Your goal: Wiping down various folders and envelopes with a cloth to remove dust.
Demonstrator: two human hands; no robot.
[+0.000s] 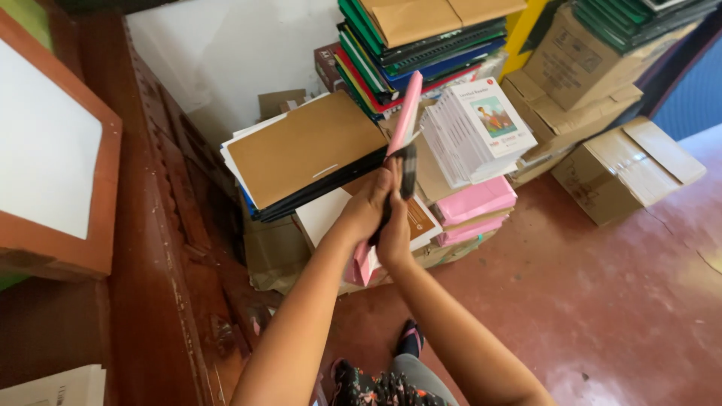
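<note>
Pink folder (404, 113) stands on its edge in the middle of the frame, held by both hands. Left hand (366, 204) and right hand (396, 229) press together, fingers (391, 180) wrapped tight around the folder and a dark strip (409, 169). Just behind sit a brown folder (304, 143), white books (474, 131) and pink books (474, 203). Boxes (624, 169) rest on the red floor (602, 301) at right.

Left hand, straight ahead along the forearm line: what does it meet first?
Probably the brown-covered stack of folders just beyond the left hand, which grips a pink folder together with the right hand. Depth is unclear; it might pass over onto the white booklets.
</note>
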